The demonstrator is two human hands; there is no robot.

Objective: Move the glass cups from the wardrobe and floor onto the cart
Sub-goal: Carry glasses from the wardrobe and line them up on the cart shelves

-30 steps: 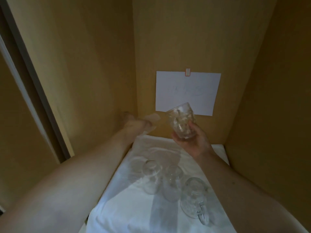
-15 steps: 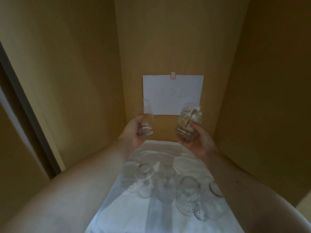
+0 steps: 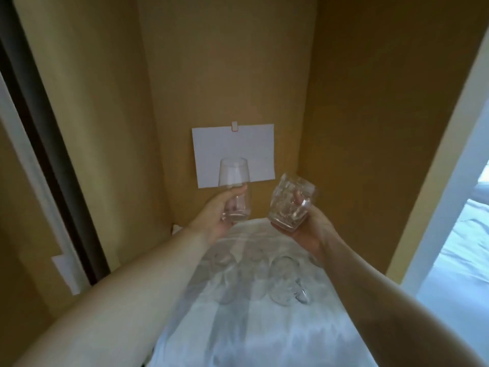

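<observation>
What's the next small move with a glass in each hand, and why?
Probably draw both arms back out of the wardrobe and turn toward the cart, which is out of view. The left hand already holds a smooth tumbler and the right hand a faceted mug, both lifted clear of the white cloth. Neither hand can take another.

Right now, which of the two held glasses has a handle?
The dimpled mug in the right hand; its handle sits by the thumb. The glass in the left hand is smooth, taller and has none.
</observation>
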